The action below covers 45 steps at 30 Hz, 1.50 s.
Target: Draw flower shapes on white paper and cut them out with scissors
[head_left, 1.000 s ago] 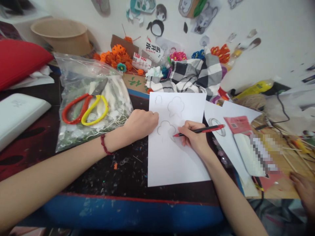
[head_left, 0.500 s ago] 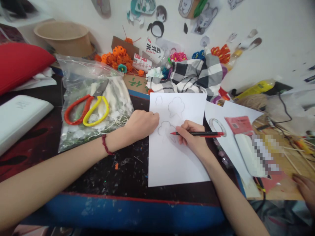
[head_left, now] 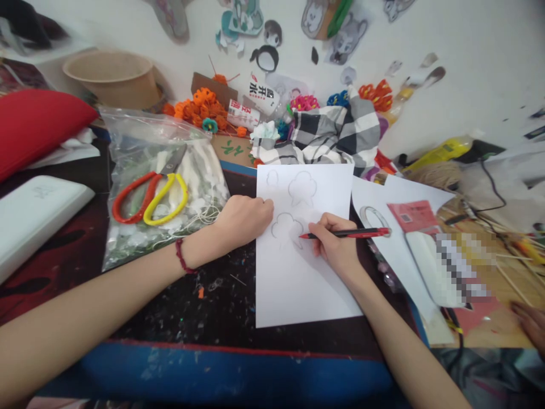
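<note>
A white sheet of paper (head_left: 298, 289) lies on the dark tabletop with grey cloud-like outlines drawn on it. My right hand (head_left: 336, 247) grips a red and black pencil (head_left: 349, 233), its tip at the lower right of the lowest outline (head_left: 287, 230). Curled into a fist, my left hand (head_left: 247, 218) rests against the sheet's left edge; its fingertips are hidden. Left of that fist, scissors (head_left: 151, 193) with red and yellow handles lie on a clear plastic bag (head_left: 128, 128) of white and green pieces.
A white box-like object (head_left: 42, 216) sits at the left beneath a red item (head_left: 38, 128). Behind the paper are checked cloth (head_left: 319, 133) and orange flowers (head_left: 204, 108). To the right lie more paper, a tape roll (head_left: 374, 218) and another person's hand (head_left: 530, 324).
The pencil tip has shifted slightly right and down, and the lowest outline shows more line at its lower right. My left hand stays at the sheet's edge. The view has tilted slightly.
</note>
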Each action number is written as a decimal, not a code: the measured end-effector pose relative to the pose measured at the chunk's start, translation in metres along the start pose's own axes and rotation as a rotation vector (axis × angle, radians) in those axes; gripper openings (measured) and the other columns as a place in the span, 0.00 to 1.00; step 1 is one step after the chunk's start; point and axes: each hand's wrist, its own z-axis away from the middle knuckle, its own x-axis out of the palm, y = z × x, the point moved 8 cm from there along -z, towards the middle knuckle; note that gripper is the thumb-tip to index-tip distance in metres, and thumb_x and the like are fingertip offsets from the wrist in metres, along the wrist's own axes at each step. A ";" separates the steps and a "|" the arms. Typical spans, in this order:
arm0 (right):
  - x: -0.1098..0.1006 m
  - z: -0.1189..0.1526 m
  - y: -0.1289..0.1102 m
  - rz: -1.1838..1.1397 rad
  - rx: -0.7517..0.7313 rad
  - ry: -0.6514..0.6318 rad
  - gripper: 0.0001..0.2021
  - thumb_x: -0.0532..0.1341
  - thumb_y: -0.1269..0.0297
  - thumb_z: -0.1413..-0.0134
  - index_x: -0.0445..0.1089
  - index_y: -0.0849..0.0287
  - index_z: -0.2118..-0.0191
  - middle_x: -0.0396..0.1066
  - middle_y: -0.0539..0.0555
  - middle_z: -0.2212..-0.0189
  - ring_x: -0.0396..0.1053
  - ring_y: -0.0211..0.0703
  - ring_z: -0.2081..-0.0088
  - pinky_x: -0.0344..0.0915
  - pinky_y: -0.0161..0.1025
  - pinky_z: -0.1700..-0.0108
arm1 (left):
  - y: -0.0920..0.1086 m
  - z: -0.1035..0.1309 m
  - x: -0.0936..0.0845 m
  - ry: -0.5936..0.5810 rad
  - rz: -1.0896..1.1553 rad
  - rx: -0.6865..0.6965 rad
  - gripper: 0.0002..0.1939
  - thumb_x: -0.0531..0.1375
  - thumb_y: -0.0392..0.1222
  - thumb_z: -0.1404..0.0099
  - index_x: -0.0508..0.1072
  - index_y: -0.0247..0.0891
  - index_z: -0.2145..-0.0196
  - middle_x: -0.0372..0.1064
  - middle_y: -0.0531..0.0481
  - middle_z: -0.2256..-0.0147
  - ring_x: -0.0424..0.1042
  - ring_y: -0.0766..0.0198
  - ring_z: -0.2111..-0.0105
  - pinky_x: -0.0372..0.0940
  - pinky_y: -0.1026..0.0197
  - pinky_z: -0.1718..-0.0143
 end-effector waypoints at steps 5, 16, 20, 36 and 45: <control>0.000 -0.001 0.000 0.014 0.010 -0.002 0.16 0.65 0.68 0.48 0.61 0.57 0.82 0.64 0.44 0.89 0.55 0.29 0.89 0.49 0.30 0.85 | -0.001 0.000 0.002 0.000 0.008 0.001 0.17 0.48 0.39 0.28 0.73 0.35 0.69 0.75 0.44 0.73 0.73 0.55 0.77 0.48 0.59 0.80; -0.005 -0.001 0.002 0.003 0.025 0.051 0.17 0.64 0.69 0.48 0.60 0.57 0.82 0.64 0.44 0.90 0.55 0.29 0.89 0.47 0.30 0.86 | -0.002 0.000 0.005 0.007 0.034 0.002 0.17 0.48 0.38 0.29 0.74 0.34 0.68 0.74 0.43 0.73 0.72 0.56 0.78 0.53 0.58 0.79; -0.003 -0.001 0.002 0.020 0.010 0.022 0.17 0.64 0.68 0.48 0.60 0.56 0.82 0.64 0.44 0.89 0.54 0.30 0.89 0.47 0.31 0.85 | -0.001 0.000 0.004 0.009 0.041 0.004 0.17 0.49 0.38 0.29 0.74 0.34 0.68 0.74 0.43 0.73 0.72 0.57 0.78 0.53 0.59 0.78; -0.012 -0.004 -0.001 0.051 -0.068 0.046 0.17 0.65 0.66 0.45 0.61 0.57 0.82 0.64 0.44 0.89 0.56 0.32 0.87 0.50 0.33 0.83 | -0.002 0.000 0.005 0.007 0.075 -0.011 0.16 0.49 0.37 0.29 0.74 0.34 0.67 0.75 0.42 0.72 0.72 0.57 0.77 0.54 0.59 0.77; -0.078 -0.015 -0.011 -0.082 -0.203 0.342 0.17 0.64 0.58 0.45 0.61 0.56 0.79 0.66 0.45 0.87 0.55 0.33 0.87 0.48 0.34 0.83 | -0.012 0.007 -0.021 0.077 0.059 -0.200 0.12 0.50 0.28 0.34 0.74 0.30 0.63 0.73 0.31 0.62 0.71 0.46 0.56 0.62 0.47 0.56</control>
